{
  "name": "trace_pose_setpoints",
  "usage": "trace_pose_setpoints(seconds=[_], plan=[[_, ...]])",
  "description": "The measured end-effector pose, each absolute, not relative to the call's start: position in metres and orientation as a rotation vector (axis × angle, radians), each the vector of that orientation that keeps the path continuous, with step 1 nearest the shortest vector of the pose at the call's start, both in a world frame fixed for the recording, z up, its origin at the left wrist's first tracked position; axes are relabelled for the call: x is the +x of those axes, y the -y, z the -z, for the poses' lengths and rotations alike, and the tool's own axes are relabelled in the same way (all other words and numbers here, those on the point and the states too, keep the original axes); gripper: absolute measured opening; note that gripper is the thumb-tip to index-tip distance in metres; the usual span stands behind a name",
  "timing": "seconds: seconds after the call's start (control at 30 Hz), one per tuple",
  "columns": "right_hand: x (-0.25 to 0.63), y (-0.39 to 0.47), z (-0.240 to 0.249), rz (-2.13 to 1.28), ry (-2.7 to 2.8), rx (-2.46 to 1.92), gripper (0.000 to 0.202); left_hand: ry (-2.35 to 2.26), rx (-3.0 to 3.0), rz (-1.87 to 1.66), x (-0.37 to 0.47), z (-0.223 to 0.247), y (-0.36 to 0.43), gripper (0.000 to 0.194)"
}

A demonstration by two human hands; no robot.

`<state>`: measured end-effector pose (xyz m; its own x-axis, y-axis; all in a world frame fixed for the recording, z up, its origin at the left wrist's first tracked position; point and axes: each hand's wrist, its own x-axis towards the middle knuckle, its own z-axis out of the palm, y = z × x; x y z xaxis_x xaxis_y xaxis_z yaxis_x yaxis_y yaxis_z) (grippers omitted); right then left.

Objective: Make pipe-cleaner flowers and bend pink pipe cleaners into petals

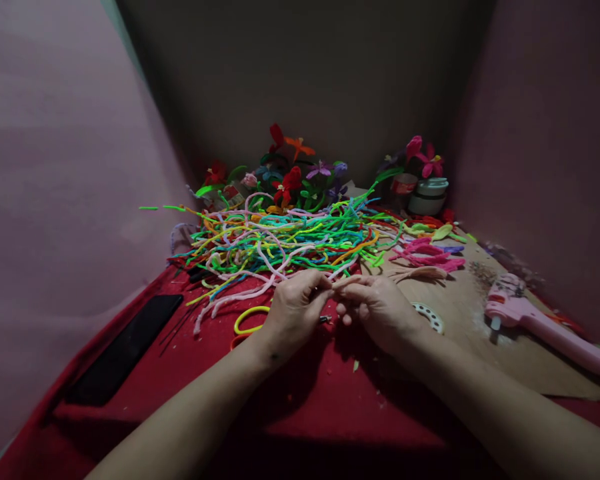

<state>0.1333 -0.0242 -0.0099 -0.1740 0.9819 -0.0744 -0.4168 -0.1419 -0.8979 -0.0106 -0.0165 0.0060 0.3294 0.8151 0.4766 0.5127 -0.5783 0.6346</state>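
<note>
My left hand (297, 303) and my right hand (380, 307) meet fingertip to fingertip over the front of the table. Both are closed in a pinch. Whatever lies between the fingers is thin and too close to skin tone to make out. Just beyond them spreads a tangled heap of coloured pipe cleaners (300, 237). Scissors with yellow and orange handles (253, 310) lie by my left hand, partly hidden behind it. A white disc with holes (434, 315) sits partly behind my right wrist. Beige pipe cleaners (420, 274) rest beyond my right hand.
A red cloth (300, 413) covers the table. At left lies a flat black object (130, 343). A pink glue gun (545, 323) rests on cardboard (460, 360). Pipe-cleaner flowers (290, 183) and a lidded jar (429, 195) stand behind. Pink walls flank both sides.
</note>
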Motion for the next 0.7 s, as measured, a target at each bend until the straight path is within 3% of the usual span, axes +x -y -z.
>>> trace_pose_setpoints(seconds=[0.17, 0.37, 0.7], plan=[[0.132, 0.023, 0.014, -1.635, 0.832, -0.796, 0.013, -1.094, 2.676, -1.230, -0.014, 0.004, 0.014, 0.013], [0.129, 0.024, 0.012, -1.563, 0.832, -0.784, 0.011, -1.073, 2.745, -1.191, -0.012, 0.006, 0.016, 0.015], [0.130, 0.027, 0.004, -1.458, 1.040, -0.924, 0.012, -1.176, 1.633, -0.866, -0.004, -0.016, 0.017, 0.013]])
